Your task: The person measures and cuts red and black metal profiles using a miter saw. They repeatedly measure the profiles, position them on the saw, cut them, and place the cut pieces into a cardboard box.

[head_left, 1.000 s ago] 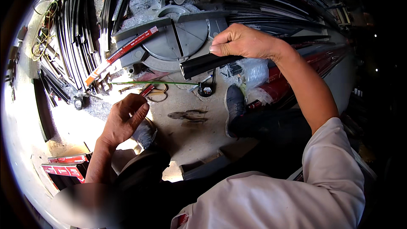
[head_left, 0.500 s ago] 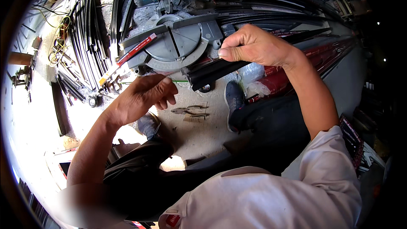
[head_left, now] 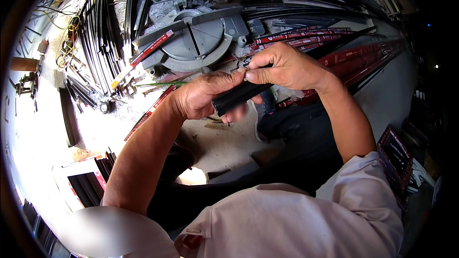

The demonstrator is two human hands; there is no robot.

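A short black profile strip [head_left: 237, 99] slants in front of me, with a grooved end toward the lower left. My left hand [head_left: 205, 93] is closed around that end, thumb above and fingers underneath. At the other end my right hand [head_left: 294, 69] is closed, its thumb and forefinger pinched together at the strip's upper edge. Both thumb tips meet there, and a tiny light thing shows between them, too small to name. Beyond the hands stands a mitre saw [head_left: 193, 43] with a slotted round table. A red strip [head_left: 152, 48] lies across its left side.
Long black profiles [head_left: 98, 38] lie on the floor at far left, and more [head_left: 306, 12] at the back right. Red-wrapped bundles [head_left: 363, 59] lie to the right. A tape measure [head_left: 105, 107] and an open box of black pieces [head_left: 86, 181] are at left.
My left hand has moved right and taken hold of the black strip's near end. The right hand has shifted slightly down and right. The pliers on the floor are now hidden.
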